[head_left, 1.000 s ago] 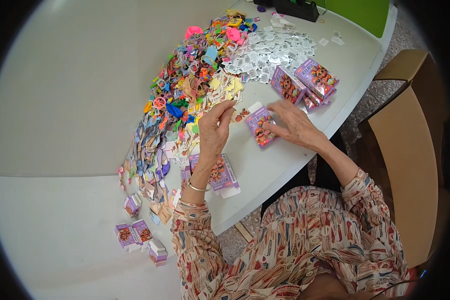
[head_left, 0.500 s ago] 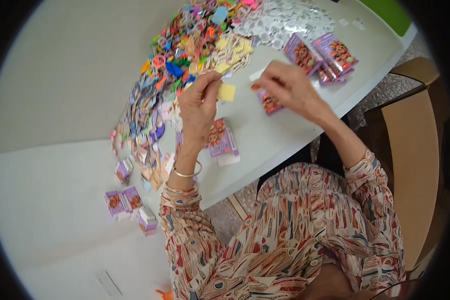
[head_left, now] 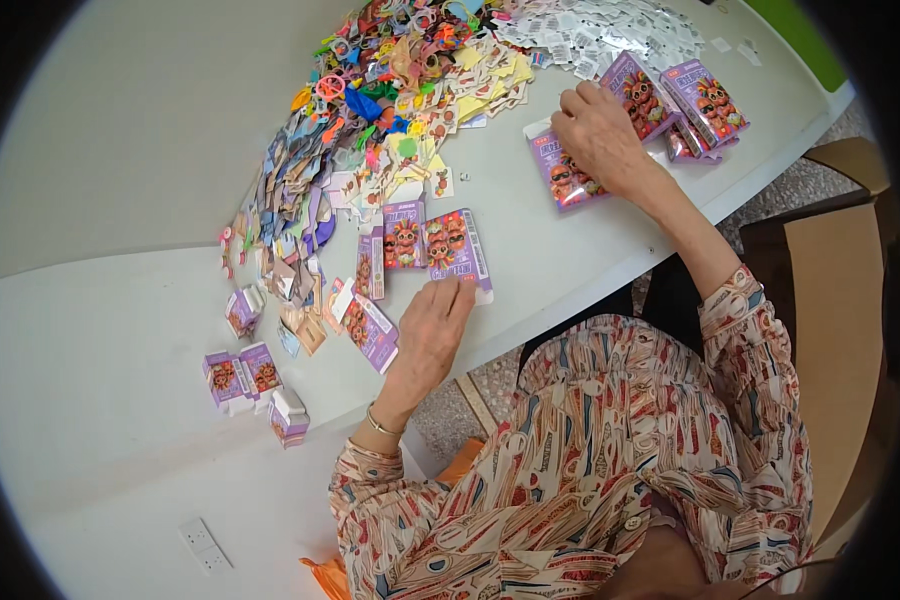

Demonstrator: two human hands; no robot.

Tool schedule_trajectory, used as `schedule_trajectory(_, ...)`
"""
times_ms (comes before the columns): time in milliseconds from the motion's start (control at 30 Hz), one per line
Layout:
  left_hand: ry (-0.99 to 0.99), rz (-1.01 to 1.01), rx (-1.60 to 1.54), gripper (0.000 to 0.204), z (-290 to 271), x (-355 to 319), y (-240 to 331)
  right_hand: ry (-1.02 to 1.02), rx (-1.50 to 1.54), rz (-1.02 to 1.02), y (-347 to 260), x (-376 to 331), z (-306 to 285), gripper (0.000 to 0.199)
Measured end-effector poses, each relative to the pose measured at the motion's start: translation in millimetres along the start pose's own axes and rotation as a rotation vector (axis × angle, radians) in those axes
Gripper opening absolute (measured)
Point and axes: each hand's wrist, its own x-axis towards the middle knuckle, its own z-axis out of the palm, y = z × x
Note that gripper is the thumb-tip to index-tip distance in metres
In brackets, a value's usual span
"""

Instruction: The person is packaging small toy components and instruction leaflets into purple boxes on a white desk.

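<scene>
My left hand (head_left: 432,335) has its fingers close together at the near end of a purple printed carton (head_left: 454,243), by its white end flap. Two more purple cartons stand beside that one, a wider one (head_left: 403,236) and a narrow one (head_left: 369,262). Over on the right, my right hand (head_left: 602,140) is curled over another purple carton (head_left: 558,178), fingers bent at its far edge and covering part of its front. Whatever may be between those fingertips is hidden. A flattened-looking purple carton (head_left: 370,332) lies to the left of my left hand.
Mixed colourful trinkets (head_left: 390,70), yellow and white cards (head_left: 480,85) and whitish packets (head_left: 610,35) form heaps at the back. Purple cartons (head_left: 708,105) stack at right; small ones (head_left: 242,375) stand at left. A cardboard box (head_left: 835,330) is beside the table.
My left hand has come down and back from the piles to a purple carton, and the yellow card is no longer in it. My right hand has moved right and away onto another carton.
</scene>
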Motion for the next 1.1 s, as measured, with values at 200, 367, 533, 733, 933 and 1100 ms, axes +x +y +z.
schedule_trajectory(200, 0.059, 0.060, -0.019, 0.034, 4.0, -21.0, 5.7, -0.089, -0.063, -0.090, -0.8, -6.7, 0.4, 0.005)
schedule_trajectory(367, 0.096, 0.061, 0.039, 0.036, 15.1, -16.1, 1.1, -0.160, -0.071, -0.054, 2.7, -0.8, -4.2, 0.021)
schedule_trajectory(533, 0.095, 0.017, 0.007, 0.033, 27.4, -12.5, 2.4, -0.157, -0.058, 0.098, -9.3, -13.5, -15.2, 0.064)
schedule_trajectory(733, 0.187, -0.092, -0.323, 0.033, -7.3, 37.7, 10.2, 0.040, 0.162, 0.398, -39.6, -35.3, -32.0, 0.102)
schedule_trajectory(933, 0.253, -0.140, -0.638, 0.015, 18.1, 153.9, -28.9, -0.102, 0.146, 0.493, -58.8, -32.9, -25.0, 0.102)
schedule_trajectory(1100, 0.154, -0.054, -0.508, 0.021, 72.9, 235.5, -52.4, -0.220, 0.153, 0.540, -52.1, -36.9, -30.1, 0.085)
